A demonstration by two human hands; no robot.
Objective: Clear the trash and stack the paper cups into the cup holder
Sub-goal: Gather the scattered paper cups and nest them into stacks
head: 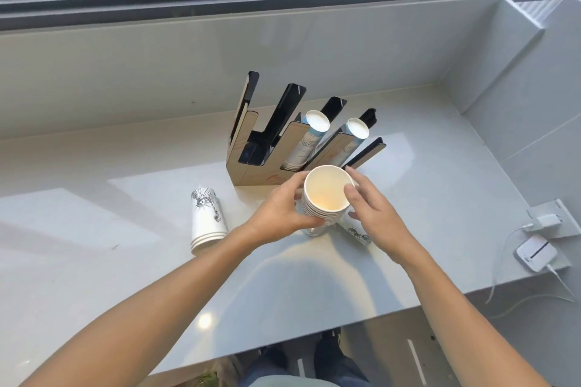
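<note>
Paper cups (323,198), nested white stack, rims ridged, top cup open-mouthed.

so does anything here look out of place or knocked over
Yes. A short stack of paper cups lies on its side on the countertop, left of the cup holder. Another cup lies tipped beside the right hand. No spill shows.

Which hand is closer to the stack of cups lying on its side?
Left. The left hand is just right of the lying stack; the right hand is farther right, beyond the held cups.
</note>
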